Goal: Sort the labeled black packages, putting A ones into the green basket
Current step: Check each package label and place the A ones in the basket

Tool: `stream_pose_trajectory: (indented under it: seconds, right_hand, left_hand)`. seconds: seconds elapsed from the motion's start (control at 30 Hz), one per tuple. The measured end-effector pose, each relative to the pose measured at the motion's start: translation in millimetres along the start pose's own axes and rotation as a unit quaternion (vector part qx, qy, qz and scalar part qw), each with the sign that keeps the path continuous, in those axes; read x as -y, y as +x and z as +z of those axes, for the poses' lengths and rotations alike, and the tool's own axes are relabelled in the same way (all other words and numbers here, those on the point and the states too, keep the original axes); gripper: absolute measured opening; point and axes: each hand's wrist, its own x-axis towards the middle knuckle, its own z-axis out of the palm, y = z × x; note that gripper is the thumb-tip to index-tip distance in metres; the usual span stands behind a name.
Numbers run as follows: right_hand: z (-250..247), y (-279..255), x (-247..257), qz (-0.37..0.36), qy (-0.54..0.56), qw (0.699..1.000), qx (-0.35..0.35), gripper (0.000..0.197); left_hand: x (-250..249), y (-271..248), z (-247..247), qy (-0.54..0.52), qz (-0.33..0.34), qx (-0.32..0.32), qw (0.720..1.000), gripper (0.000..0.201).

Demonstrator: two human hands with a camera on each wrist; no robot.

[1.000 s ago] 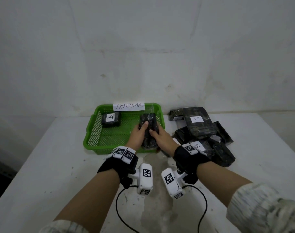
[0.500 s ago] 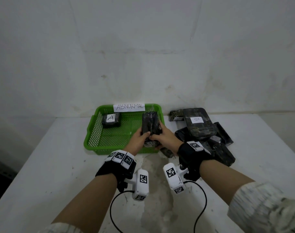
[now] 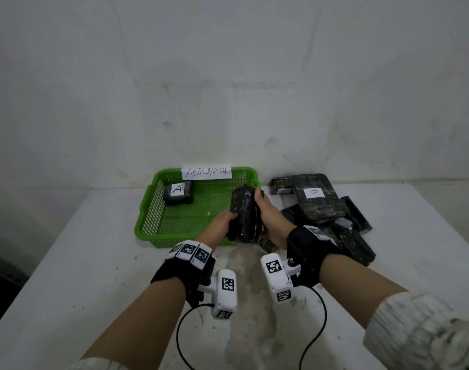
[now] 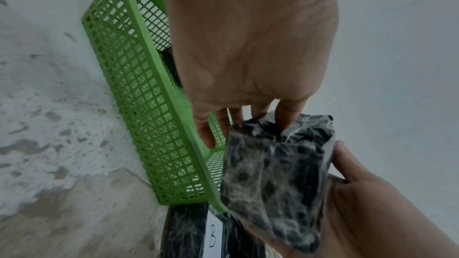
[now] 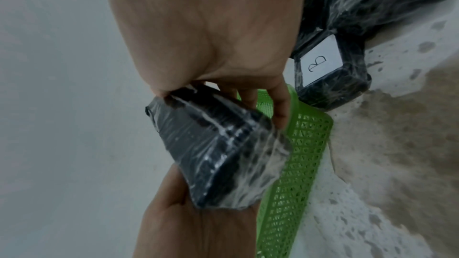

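Note:
Both hands hold one black wrapped package (image 3: 244, 213) (image 4: 275, 180) (image 5: 218, 150) tilted up on edge above the near right corner of the green basket (image 3: 158, 206) (image 4: 139, 89) (image 5: 300, 156). My left hand (image 3: 222, 222) (image 4: 248, 121) grips its left side, fingers curled on it. My right hand (image 3: 268, 214) (image 5: 223, 93) grips its right side, thumb up along the edge. Its label is hidden. Inside the basket, at the far left, lies a package marked A (image 3: 177, 192).
A pile of black packages (image 3: 332, 217), one marked B (image 3: 317, 198), lies right of the basket on the white table (image 3: 67, 263). A paper sign reading ABNORMAL (image 3: 206, 172) hangs on the basket's far rim. The wall stands close behind. Cables trail from the wrist cameras.
The package lay flat under both hands over the basket's right part; the hands have lifted it and turned it up on edge, drawing it slightly nearer.

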Motion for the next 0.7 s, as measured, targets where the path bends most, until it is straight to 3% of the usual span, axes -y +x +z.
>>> stream_pose_trajectory:
  seconds: [0.13,0.3,0.5,0.7]
  right_hand:
    - [3,-3,2,-0.029,-0.016,0.999,-0.010,0.043]
    - [8,0,-4,-0.036,-0.007,0.999,-0.010,0.041]
    - [10,2,-10,-0.039,-0.022,0.999,0.023,0.061]
    - [7,5,-9,-0.064,-0.014,0.998,-0.017,0.057]
  left_hand:
    - [-5,-3,1,0.004,0.019,-0.022,1.000,0.035]
    - [-7,-4,6,-0.015,0.025,-0.019,0.999,0.040]
    - [-9,2,5,-0.048,0.048,-0.055,0.996,0.039]
    - [-5,-4,5,-0.011,0.056,0.003,0.998,0.045]
